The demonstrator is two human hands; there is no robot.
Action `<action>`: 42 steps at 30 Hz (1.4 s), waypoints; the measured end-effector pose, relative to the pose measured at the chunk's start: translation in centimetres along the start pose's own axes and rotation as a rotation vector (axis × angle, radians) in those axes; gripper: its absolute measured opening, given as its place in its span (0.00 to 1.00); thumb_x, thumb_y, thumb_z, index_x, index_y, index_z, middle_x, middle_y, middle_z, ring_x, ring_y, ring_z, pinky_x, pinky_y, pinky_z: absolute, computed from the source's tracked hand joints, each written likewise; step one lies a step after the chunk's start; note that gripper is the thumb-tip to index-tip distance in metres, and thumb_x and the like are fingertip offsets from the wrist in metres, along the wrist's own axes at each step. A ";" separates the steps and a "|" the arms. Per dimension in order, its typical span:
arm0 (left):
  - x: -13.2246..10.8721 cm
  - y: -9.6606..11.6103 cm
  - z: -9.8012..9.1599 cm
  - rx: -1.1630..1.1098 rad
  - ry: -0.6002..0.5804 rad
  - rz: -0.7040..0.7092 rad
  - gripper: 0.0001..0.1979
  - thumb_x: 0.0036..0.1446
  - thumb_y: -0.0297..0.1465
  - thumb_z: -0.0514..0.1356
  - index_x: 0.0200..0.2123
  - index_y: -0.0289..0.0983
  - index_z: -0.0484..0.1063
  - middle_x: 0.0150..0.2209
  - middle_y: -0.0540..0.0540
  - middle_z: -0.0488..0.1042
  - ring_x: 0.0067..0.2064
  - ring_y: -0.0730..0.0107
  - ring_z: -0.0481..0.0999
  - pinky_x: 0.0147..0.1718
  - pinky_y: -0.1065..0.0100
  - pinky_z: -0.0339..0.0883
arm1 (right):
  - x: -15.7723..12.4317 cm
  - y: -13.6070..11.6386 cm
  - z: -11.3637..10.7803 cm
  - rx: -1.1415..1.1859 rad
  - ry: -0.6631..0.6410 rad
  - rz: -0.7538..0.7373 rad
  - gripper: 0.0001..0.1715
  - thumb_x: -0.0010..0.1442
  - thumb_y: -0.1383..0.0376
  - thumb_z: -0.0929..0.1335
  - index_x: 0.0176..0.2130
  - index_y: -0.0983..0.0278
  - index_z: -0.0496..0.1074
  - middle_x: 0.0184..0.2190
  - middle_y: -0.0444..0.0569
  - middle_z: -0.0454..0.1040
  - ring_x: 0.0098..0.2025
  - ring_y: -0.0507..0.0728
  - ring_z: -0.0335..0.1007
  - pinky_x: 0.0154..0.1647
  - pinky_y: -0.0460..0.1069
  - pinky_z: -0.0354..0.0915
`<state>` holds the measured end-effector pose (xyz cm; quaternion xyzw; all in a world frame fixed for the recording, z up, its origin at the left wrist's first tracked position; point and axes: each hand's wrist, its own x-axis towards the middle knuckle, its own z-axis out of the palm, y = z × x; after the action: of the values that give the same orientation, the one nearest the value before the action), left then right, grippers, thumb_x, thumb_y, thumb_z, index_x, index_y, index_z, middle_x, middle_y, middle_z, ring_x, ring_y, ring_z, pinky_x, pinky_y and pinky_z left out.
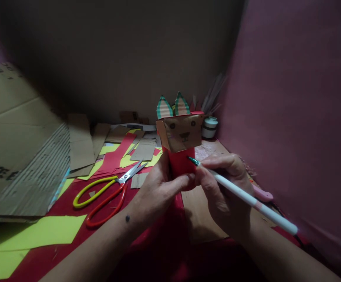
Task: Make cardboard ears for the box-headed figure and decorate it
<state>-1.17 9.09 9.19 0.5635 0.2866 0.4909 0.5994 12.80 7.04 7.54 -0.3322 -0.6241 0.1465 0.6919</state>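
Observation:
Low around the red body of a cardboard animal figure (pixel 179 159), my left hand (pixel 166 184) is closed and keeps it upright. The figure has a brown cardboard face with drawn eyes, nose and mouth, and two pointed ears edged in green. A white pen (pixel 246 199) with a shiny green tip slants through the pinched fingers of my right hand (pixel 224 184). Its tip is at the red front below the face; whether it touches is hard to tell. Beside my left forearm lie open scissors (pixel 124 179) with one yellow and one red handle loop.
Large corrugated cardboard (pixel 17 129) stands at the left, above yellow paper (pixel 47 231). Cardboard and red paper scraps (pixel 120 152) crowd the back left. A lidded white jar (pixel 210 127) stands behind the figure. A pink handle (pixel 262 193) lies near the right wall (pixel 299 98).

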 end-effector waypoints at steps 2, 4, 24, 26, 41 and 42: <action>0.0 0.1 0.0 -0.006 -0.007 0.000 0.12 0.56 0.28 0.67 0.42 0.37 0.70 0.35 0.50 0.76 0.37 0.71 0.74 0.36 0.71 0.74 | 0.0 0.0 0.0 0.008 -0.002 -0.004 0.11 0.60 0.74 0.70 0.39 0.57 0.71 0.27 0.35 0.69 0.24 0.46 0.66 0.25 0.43 0.67; 0.0 0.2 0.1 -0.017 -0.010 -0.003 0.13 0.56 0.28 0.68 0.42 0.37 0.70 0.36 0.50 0.76 0.38 0.70 0.74 0.36 0.70 0.74 | 0.0 0.0 0.0 0.024 -0.006 -0.007 0.12 0.60 0.74 0.70 0.39 0.57 0.72 0.27 0.36 0.69 0.24 0.47 0.66 0.24 0.43 0.67; -0.1 0.5 -0.1 0.038 -0.062 0.003 0.14 0.56 0.26 0.65 0.46 0.39 0.68 0.41 0.47 0.76 0.42 0.65 0.75 0.40 0.66 0.74 | -0.1 0.3 0.1 0.056 -0.028 -0.032 0.13 0.60 0.75 0.71 0.40 0.57 0.73 0.29 0.38 0.70 0.26 0.49 0.69 0.27 0.46 0.70; 0.0 0.5 -0.1 0.065 -0.058 0.014 0.13 0.56 0.26 0.64 0.45 0.38 0.69 0.40 0.46 0.75 0.41 0.65 0.75 0.39 0.65 0.74 | -0.2 0.2 0.1 0.052 -0.023 -0.038 0.13 0.60 0.74 0.71 0.40 0.57 0.73 0.29 0.39 0.71 0.27 0.50 0.70 0.28 0.46 0.71; 0.0 0.4 -0.3 0.037 -0.065 -0.007 0.16 0.53 0.27 0.66 0.44 0.39 0.66 0.33 0.51 0.69 0.36 0.69 0.69 0.37 0.66 0.69 | -0.1 0.0 0.1 -0.005 -0.017 -0.063 0.13 0.59 0.75 0.71 0.39 0.57 0.74 0.30 0.38 0.71 0.30 0.49 0.71 0.30 0.45 0.70; 0.0 0.4 -0.3 0.037 -0.061 -0.011 0.16 0.53 0.28 0.67 0.43 0.39 0.65 0.33 0.52 0.68 0.36 0.69 0.69 0.37 0.66 0.69 | -0.1 0.0 0.1 -0.012 -0.016 -0.068 0.13 0.59 0.75 0.71 0.39 0.57 0.74 0.30 0.38 0.72 0.30 0.50 0.71 0.30 0.46 0.70</action>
<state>-1.54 9.12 9.52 0.5877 0.2801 0.4648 0.6000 12.68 7.06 7.47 -0.3136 -0.6413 0.1219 0.6896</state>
